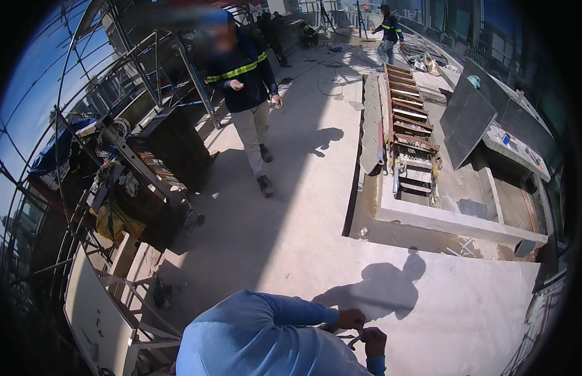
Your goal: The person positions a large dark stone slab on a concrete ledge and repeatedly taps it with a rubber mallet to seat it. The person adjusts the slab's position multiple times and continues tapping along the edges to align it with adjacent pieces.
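At the lower edge, my left arm in a light blue sleeve (pixel 285 307) reaches across to the right. My left hand (pixel 350 318) and my right hand (pixel 374 343) are close together, fingers closed. Between them is a thin pale strip (pixel 354 341), which both seem to pinch; its kind is too small to make out. Pale concrete floor (pixel 448 294) lies beyond the hands, with a person's shadow on it.
A person (pixel 241 81) in a dark top with a yellow band walks on the left; another person (pixel 387 34) is far off. Scaffolding (pixel 156 69) and piled materials line the left. A recessed pit (pixel 360 225), a rusty ladder-like frame (pixel 409 106) and dark panels (pixel 468 122) occupy the right.
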Action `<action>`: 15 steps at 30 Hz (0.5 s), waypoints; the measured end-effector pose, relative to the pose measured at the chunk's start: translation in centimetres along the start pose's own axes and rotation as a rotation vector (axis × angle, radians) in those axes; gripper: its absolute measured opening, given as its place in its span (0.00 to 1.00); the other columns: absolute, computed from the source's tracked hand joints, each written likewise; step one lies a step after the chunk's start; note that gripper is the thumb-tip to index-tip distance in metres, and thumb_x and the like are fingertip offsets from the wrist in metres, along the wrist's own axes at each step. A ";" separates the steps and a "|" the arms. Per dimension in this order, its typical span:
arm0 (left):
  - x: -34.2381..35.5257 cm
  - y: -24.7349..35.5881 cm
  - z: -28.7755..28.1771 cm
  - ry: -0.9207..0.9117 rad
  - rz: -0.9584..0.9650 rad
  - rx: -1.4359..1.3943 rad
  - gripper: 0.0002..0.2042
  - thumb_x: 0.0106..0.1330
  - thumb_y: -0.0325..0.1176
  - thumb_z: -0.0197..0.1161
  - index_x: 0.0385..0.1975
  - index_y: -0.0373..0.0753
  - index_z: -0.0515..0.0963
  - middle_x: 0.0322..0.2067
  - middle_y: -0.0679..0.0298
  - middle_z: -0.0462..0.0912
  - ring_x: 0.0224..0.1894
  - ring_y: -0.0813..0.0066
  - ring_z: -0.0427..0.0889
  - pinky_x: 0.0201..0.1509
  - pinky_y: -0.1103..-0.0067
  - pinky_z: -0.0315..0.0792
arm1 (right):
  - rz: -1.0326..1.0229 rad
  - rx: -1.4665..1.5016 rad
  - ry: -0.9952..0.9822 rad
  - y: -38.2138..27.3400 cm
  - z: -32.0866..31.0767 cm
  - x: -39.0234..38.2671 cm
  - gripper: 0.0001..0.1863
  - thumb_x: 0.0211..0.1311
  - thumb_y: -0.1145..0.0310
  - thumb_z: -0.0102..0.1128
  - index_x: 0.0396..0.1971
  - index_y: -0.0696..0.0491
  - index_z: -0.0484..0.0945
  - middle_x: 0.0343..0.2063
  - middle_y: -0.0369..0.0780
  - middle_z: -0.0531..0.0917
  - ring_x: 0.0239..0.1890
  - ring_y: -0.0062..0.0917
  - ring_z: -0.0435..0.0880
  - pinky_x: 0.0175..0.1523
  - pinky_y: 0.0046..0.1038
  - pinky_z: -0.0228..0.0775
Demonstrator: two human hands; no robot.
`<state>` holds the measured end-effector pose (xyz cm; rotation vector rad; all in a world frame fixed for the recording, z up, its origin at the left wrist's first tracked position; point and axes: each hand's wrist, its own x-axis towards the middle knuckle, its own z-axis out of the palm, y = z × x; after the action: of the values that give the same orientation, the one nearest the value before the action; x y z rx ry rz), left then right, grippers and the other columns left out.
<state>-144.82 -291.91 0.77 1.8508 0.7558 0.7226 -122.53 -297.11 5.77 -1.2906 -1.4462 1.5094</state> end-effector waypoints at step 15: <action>13.1 0.6 -14.5 0.012 -0.480 0.136 0.09 0.62 0.37 0.65 0.31 0.37 0.81 0.33 0.50 0.84 0.39 0.47 0.83 0.44 0.60 0.74 | -0.389 -0.797 0.194 -14.5 -4.8 19.0 0.06 0.68 0.74 0.48 0.31 0.58 0.73 0.29 0.45 0.77 0.26 0.42 0.77 0.31 0.40 0.72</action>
<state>-147.39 -274.04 8.38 1.6872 1.2264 0.3795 -125.76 -275.50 16.62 -1.4113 -2.1065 0.5312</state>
